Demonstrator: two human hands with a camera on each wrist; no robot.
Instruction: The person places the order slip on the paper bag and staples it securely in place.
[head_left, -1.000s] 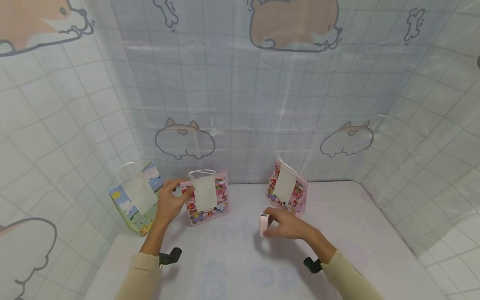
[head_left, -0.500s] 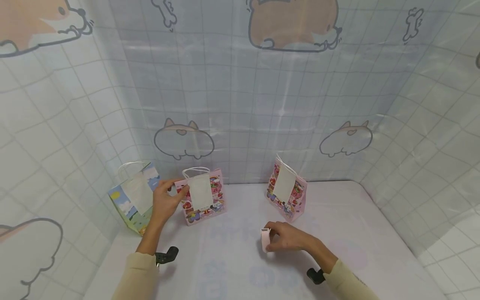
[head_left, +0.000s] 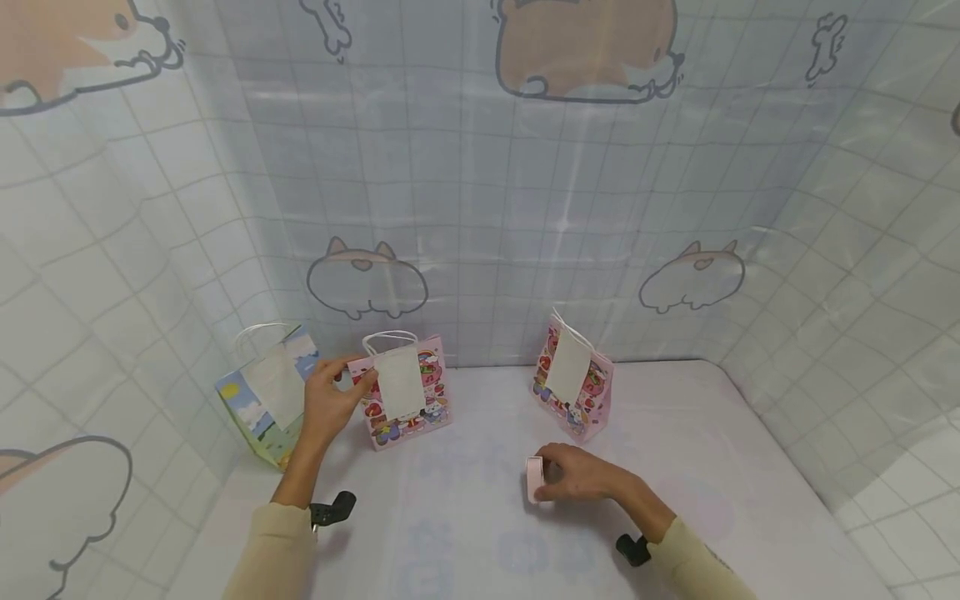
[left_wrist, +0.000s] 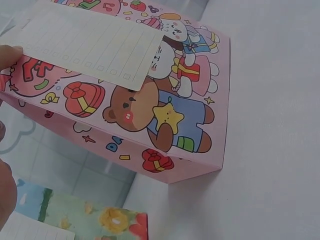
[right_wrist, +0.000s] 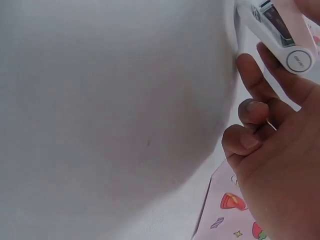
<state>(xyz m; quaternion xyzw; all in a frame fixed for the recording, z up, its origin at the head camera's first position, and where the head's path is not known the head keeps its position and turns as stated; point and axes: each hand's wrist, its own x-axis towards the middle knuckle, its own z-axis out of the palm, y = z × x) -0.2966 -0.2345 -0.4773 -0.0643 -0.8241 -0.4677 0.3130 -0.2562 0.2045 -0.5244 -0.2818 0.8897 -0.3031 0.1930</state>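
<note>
My left hand (head_left: 330,404) pinches the upper left edge of a pink paper gift bag (head_left: 405,396), thumb on the front. The bag stands a little tilted on the table, with cartoon animals, white cord handles and a pale lined note sheet (left_wrist: 95,42) on its front. In the left wrist view the thumb (left_wrist: 9,56) lies at the edge of that sheet. My right hand (head_left: 579,473) holds a small pink and white stapler (right_wrist: 282,32) upright between thumb and fingers, close over the table. Its other fingers curl loosely below.
A blue-green gift bag (head_left: 255,417) with a pale sheet leans at the left wall. Another pink gift bag (head_left: 600,383), also bearing a sheet, stands back right. A white cloth covers the table (head_left: 465,517), and a patterned curtain (head_left: 480,208) hangs behind.
My right hand has come down and nearer with the stapler, then shifted slightly right. My left hand and the pink bag it pinches have moved a little to the left.
</note>
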